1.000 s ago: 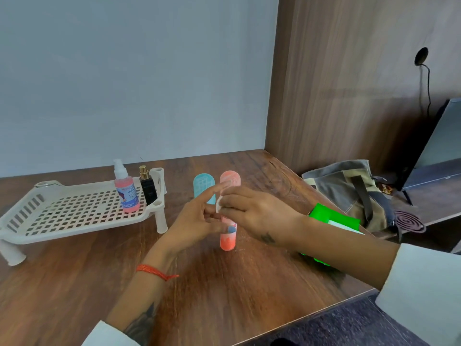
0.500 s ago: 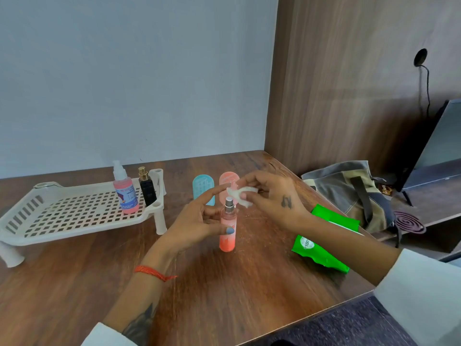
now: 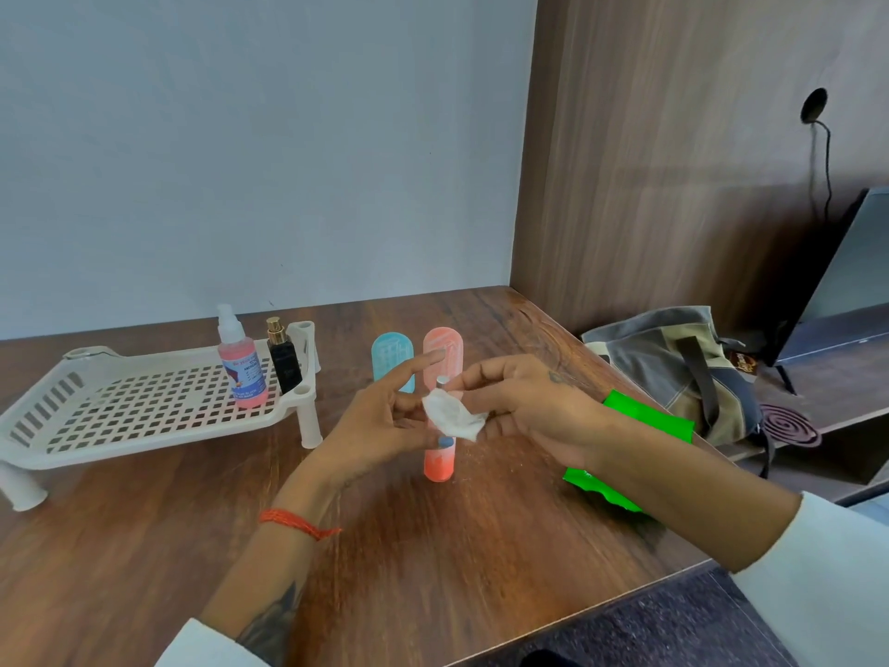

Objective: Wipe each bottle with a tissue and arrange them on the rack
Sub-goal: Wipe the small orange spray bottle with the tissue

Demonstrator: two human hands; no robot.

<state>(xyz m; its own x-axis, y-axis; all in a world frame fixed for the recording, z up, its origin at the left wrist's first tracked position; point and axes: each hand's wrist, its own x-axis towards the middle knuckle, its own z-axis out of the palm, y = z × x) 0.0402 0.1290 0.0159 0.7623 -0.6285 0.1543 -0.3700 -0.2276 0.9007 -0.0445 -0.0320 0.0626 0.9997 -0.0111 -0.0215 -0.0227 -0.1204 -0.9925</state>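
Observation:
My left hand [image 3: 380, 426] grips a slim coral spray bottle [image 3: 438, 462] that stands upright on the wooden table, its index finger stretched out. My right hand [image 3: 524, 406] pinches a crumpled white tissue [image 3: 452, 415] against the bottle's upper part, just below its metal nozzle. Behind them stand a coral cap-shaped bottle [image 3: 445, 349] and a light blue one [image 3: 392, 353]. On the white perforated rack [image 3: 144, 411] at the left stand a pink spray bottle [image 3: 243, 373] and a small black perfume bottle [image 3: 284, 361].
A green tissue packet [image 3: 630, 426] lies on the table under my right forearm. A grey-and-khaki bag [image 3: 673, 363] and a dark mosquito coil [image 3: 789, 426] sit on a lower shelf to the right. The table's front edge runs diagonally near my right arm.
My right hand uncovered the bottle's nozzle and lifted the tissue, then brought it down onto the bottle's upper body. My left hand has kept its hold on the bottle.

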